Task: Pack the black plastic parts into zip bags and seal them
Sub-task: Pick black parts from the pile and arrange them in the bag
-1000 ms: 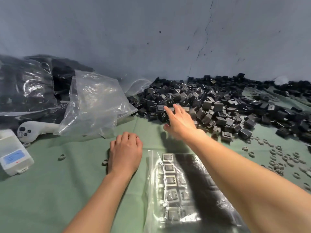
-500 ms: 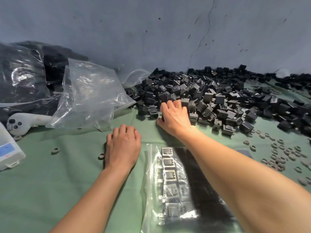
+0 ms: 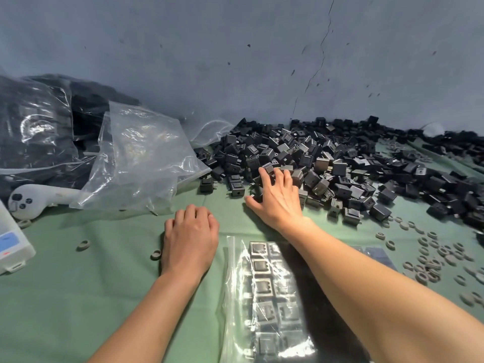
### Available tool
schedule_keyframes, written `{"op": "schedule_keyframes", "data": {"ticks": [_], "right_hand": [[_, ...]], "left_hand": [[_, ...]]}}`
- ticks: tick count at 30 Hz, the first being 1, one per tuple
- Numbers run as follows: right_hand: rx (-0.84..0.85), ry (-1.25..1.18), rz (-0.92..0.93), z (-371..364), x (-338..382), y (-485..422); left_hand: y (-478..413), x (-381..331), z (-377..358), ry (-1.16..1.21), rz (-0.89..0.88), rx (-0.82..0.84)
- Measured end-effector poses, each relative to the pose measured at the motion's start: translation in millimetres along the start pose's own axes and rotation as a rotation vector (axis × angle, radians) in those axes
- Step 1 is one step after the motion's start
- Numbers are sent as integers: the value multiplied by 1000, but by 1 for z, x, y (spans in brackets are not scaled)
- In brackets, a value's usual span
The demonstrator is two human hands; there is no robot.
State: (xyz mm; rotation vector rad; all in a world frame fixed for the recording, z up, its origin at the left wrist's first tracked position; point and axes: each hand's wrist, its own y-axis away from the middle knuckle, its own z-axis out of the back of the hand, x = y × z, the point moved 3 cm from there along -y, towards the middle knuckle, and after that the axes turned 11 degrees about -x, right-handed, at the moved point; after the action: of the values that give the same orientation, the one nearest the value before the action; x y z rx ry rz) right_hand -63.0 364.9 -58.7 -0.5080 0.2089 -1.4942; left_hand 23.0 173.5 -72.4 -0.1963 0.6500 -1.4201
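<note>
Your right hand (image 3: 277, 200) has spread its fingers since a moment ago; it lies open on the near edge of the parts (image 3: 327, 163) pile, fingertips touching several, thumb on the surface (image 3: 78, 297). Your left hand (image 3: 190, 239) rests loosely curled beside the part-filled bag (image 3: 269, 297).

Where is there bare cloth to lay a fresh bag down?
Best: the bare cloth near left, between the white box and the left hand and forearm. A narrow strip lies between left hand and right hand, beyond the filled bag. Crowded: parts pile at the far side, rings on the right, empty bags far left.
</note>
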Motion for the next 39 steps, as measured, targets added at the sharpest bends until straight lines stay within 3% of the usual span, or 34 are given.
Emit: {"op": "schedule_keyframes", "data": {"ticks": [4,13,22,31,39], "right_hand": [[28,-93,-42,-4,23,-9],[93,-15,12,-14,51,-19],[-102,-37,149,-19,67,-3],[106,30,60,-23,69,-25],[82,18,93,-20,74,-30]], "left_hand": [[0,0,-1,-18,-6,-6],[0,-1,0,-16,-18,-15],[-1,0,0,-18,-23,-24],[1,-2,1,-16,-31,-43],[0,-1,1,-15,-30,-32]]}}
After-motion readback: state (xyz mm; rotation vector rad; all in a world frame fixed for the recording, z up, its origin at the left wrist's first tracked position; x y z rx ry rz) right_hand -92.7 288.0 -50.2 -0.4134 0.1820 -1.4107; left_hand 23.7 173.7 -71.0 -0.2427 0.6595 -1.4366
